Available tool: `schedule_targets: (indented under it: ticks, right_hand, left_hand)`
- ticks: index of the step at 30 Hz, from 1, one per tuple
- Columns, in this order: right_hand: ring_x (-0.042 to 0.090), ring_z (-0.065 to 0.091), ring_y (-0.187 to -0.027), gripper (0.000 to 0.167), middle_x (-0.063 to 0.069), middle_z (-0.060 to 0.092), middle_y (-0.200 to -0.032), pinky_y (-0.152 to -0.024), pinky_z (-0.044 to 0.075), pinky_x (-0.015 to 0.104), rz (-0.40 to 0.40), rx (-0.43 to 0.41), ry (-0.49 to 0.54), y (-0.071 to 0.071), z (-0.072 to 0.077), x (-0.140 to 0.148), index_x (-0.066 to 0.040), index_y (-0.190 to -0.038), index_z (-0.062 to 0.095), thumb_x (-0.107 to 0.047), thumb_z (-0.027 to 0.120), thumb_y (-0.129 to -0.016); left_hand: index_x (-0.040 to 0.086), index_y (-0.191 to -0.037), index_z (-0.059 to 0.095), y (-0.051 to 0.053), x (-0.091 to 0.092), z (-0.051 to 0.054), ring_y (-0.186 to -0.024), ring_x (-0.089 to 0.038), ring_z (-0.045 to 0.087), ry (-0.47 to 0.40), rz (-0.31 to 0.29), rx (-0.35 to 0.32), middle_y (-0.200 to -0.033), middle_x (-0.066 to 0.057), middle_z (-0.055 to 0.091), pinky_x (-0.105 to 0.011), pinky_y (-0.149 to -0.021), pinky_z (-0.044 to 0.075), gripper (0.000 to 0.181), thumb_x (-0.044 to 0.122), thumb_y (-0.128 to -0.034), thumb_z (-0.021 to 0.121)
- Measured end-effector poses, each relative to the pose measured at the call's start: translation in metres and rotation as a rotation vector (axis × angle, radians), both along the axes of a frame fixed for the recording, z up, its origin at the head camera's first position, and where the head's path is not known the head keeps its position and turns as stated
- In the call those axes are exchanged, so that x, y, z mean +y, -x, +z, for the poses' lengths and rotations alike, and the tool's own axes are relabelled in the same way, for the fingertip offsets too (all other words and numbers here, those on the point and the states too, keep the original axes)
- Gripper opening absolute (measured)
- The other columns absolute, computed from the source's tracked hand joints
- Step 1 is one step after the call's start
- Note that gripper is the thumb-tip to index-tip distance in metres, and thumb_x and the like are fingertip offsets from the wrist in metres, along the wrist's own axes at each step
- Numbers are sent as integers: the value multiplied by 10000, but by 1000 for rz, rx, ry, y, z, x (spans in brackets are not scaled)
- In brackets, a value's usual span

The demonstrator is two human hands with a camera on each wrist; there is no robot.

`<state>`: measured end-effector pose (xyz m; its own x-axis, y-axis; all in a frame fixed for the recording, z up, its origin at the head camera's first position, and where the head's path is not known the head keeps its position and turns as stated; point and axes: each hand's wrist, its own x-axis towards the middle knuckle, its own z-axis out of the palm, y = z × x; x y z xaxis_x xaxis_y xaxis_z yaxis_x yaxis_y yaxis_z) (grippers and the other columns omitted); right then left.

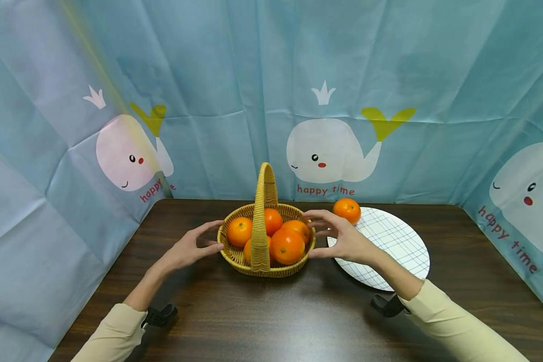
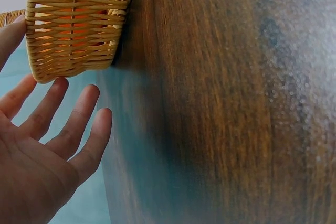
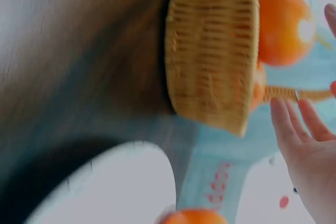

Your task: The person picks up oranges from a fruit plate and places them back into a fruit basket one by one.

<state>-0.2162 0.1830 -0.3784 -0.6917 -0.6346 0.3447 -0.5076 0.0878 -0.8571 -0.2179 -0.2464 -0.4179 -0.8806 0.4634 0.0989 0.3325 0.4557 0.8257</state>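
A yellow wicker basket (image 1: 280,272) with an arched handle stands on the table and holds several oranges (image 1: 287,246). At its left rim is my left hand (image 1: 185,250), its fingers spread and gently bent. In the left wrist view, those fingertips (image 2: 61,83) meet or nearly meet the basket's end (image 2: 79,40). My right hand (image 1: 346,240) reaches to the right rim, thumb and fingers apart. The right wrist view shows that hand (image 3: 310,156) beside the basket (image 3: 212,51), with a gap at its lower fingers. Neither hand curls round anything.
To the right lies a round white plate (image 1: 400,241) with a blue line grid, partly behind my right forearm. A single orange (image 1: 347,210) sits at its far left edge. A blue whale-print curtain (image 1: 235,146) hangs behind the dark wooden table (image 1: 253,322).
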Motion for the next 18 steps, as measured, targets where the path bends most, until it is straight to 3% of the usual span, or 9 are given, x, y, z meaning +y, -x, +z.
schedule_targets:
  ticks: [7, 14, 18]
  right_hand:
    - [337, 540, -1271, 744, 103, 503, -1456, -990, 497, 465, -82, -8, -35, 5, 5, 35, -81, -1454, 504, -21, 866, -806]
    - [429, 584, -1190, 650, 195, 542, -1364, -967, 489, 522, -139, 6, -38, 10, -2, 62, -9, -1394, 535, 29, 836, -820]
    - [399, 640, -1112, 562, 261, 559, -1303, -924, 521, 492, -197, 12, -62, 10, -4, 74, 56, -1333, 566, 21, 825, -835]
  left_hand:
    - [44, -1527, 418, 1, -1, -1, -1141, -426, 628, -6, -4, -3, -1483, -247, 456, -418, -900, 556, 633, 185, -984, 709]
    - [46, -1525, 423, 1, 0, -1, -1138, -428, 625, -4, -2, 9, -1444, -257, 484, -441, -916, 546, 630, 174, -980, 712]
    - [48, -1522, 426, 1, 0, 0, -1136, -434, 625, -7, -2, 7, -1440, -259, 487, -454, -918, 545, 627, 173, -979, 713]
